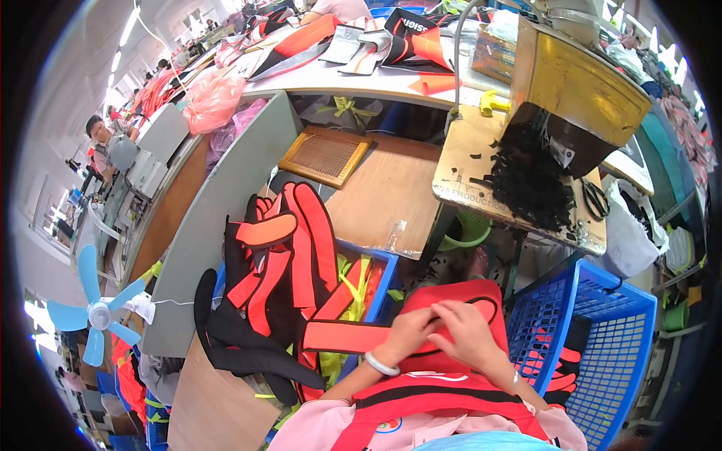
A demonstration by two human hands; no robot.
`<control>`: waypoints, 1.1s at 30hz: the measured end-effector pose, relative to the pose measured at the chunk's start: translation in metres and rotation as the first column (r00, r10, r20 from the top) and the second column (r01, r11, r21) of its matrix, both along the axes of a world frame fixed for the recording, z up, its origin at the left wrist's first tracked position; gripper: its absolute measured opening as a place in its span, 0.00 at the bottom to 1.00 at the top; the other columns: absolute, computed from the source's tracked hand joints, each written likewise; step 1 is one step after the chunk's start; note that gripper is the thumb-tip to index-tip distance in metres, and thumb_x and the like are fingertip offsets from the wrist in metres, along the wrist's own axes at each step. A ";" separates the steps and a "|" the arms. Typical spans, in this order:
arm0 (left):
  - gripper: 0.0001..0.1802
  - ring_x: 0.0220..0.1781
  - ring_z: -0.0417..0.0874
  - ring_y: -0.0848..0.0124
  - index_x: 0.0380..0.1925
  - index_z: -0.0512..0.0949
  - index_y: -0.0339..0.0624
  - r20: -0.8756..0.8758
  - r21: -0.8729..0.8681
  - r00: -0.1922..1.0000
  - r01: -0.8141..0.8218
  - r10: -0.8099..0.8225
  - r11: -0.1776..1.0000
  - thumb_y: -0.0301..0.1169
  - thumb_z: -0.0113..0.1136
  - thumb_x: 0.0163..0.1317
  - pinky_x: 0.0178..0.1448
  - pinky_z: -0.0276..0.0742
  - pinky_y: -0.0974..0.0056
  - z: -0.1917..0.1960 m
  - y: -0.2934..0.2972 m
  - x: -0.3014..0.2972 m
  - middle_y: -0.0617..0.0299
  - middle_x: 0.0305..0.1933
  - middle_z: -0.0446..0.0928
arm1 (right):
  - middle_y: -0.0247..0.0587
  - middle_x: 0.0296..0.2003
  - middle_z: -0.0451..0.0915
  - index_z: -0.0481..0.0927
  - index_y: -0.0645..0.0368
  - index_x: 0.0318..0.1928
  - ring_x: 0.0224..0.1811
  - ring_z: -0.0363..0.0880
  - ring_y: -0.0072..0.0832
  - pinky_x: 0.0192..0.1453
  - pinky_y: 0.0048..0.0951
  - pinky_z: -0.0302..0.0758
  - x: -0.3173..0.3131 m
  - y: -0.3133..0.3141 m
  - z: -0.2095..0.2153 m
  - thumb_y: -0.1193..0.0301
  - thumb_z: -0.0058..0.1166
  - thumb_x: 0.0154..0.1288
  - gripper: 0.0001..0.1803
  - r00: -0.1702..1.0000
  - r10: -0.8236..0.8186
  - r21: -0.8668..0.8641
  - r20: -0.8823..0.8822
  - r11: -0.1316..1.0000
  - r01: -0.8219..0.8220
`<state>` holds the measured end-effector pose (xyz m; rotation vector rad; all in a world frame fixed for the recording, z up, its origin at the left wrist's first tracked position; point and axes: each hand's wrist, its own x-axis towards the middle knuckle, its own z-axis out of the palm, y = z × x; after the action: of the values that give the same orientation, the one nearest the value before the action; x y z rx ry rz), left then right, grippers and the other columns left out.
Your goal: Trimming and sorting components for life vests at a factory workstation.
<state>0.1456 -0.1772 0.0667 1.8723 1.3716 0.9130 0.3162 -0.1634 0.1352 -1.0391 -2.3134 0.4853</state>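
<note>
My left hand (411,331) and my right hand (471,336) meet over my red apron, fingers bent together. Both appear closed on a long orange strip with black edging (346,337), which runs from the left under my left wrist. Its rounded end shows beside my right hand. The fingertips partly hide each other, so the exact grip is unclear. Left of my hands, a heap of similar orange strips (301,255) and black ones lies over a blue crate (385,282).
At my right stands a tilted blue basket (602,323) with orange-and-black pieces inside. Ahead, black scraps (530,177) and black-handled scissors (595,198) lie on a wooden stand below a yellow machine (579,83). A blue fan (99,316) is at the left.
</note>
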 end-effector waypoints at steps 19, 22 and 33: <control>0.16 0.40 0.83 0.60 0.37 0.83 0.44 -0.385 -0.367 0.876 0.143 -0.290 0.919 0.45 0.59 0.64 0.52 0.71 0.55 -0.029 -0.049 -0.187 0.59 0.33 0.83 | 0.41 0.16 0.76 0.76 0.55 0.15 0.21 0.77 0.41 0.26 0.40 0.72 0.107 0.004 -0.031 0.54 0.60 0.59 0.22 0.970 -0.040 -0.036 0.241 0.998 0.050; 0.15 0.37 0.83 0.64 0.36 0.82 0.42 -0.306 -0.350 0.910 0.164 -0.278 0.922 0.43 0.59 0.65 0.47 0.73 0.59 -0.009 -0.037 -0.160 0.59 0.31 0.82 | 0.41 0.17 0.77 0.77 0.54 0.15 0.21 0.78 0.41 0.27 0.40 0.73 0.135 -0.015 -0.050 0.54 0.60 0.59 0.22 0.947 -0.162 -0.048 0.277 0.982 0.182; 0.09 0.34 0.81 0.60 0.34 0.77 0.36 0.183 -0.096 0.884 0.452 -0.431 0.887 0.33 0.59 0.64 0.41 0.75 0.61 0.061 0.016 0.012 0.53 0.31 0.79 | 0.39 0.31 0.82 0.82 0.54 0.38 0.32 0.82 0.38 0.36 0.36 0.77 0.043 -0.030 -0.015 0.61 0.63 0.58 0.12 0.978 -0.186 -0.101 -0.095 0.979 0.176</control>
<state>0.1572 -0.1617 0.1274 1.8547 0.8341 0.6932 0.3591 -0.1936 0.1205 -1.2266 -2.0987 0.5633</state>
